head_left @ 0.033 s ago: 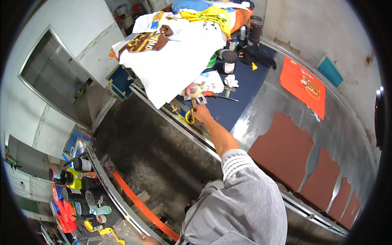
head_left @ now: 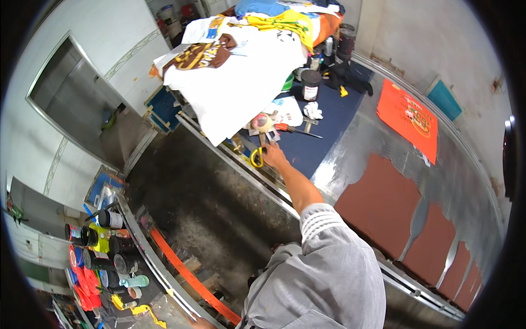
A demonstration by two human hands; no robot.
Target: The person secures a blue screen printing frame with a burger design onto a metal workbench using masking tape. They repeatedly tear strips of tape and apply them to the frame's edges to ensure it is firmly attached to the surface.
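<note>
My right hand (head_left: 273, 156) reaches out to the near edge of the dark blue table top. Its fingers are bent together at the yellow-handled scissors (head_left: 256, 158), covering part of the handle. Just beyond the fingers are a roll of clear tape (head_left: 261, 122) and an orange-handled screwdriver (head_left: 298, 130). A crumpled white wad (head_left: 313, 111) lies behind the screwdriver. Only a bit of my left hand (head_left: 201, 323) shows at the lower edge, beside the left table's rim; its fingers cannot be made out.
White sheets and garments (head_left: 235, 82) overhang the table's left side. A black-lidded jar (head_left: 310, 85) stands behind the tools. To the right, an orange printed sheet (head_left: 407, 118) and a brown sheet (head_left: 378, 203) lie on the metal surface. Several ink jars (head_left: 112, 219) crowd the left table.
The view has shifted very slightly. My right hand stays at the scissors, with its fingers a touch lower, and no object has visibly moved on the table.
</note>
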